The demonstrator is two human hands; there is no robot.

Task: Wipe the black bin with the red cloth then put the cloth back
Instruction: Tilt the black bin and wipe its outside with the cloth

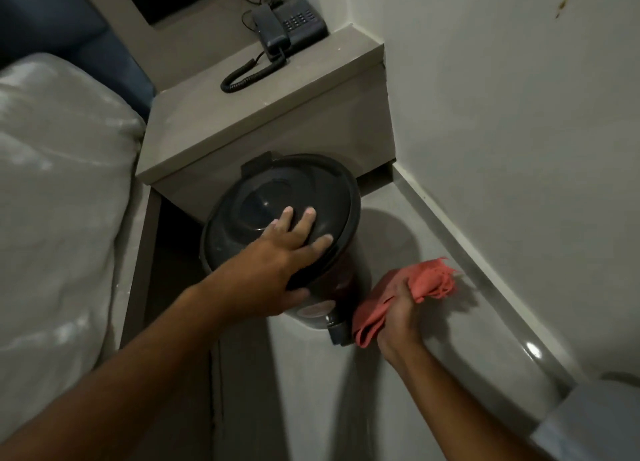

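The round black bin (263, 197) stands on the floor in front of a grey bedside cabinet, its lid closed and its pedal toward me. My left hand (280, 252) rests on the near right edge of the lid, fingers spread over the top and thumb down the side, gripping it. My right hand (398, 308) is low beside the bin's right side, closed on the crumpled red cloth (426, 280), which bunches above and below my fingers and lies close to the bin's lower wall.
The grey bedside cabinet (242, 114) carries a black telephone (291, 24) with a coiled cord. A bed with white bedding (52, 183) fills the left. A white wall (519, 114) and skirting close the right side. The floor (311, 391) is grey.
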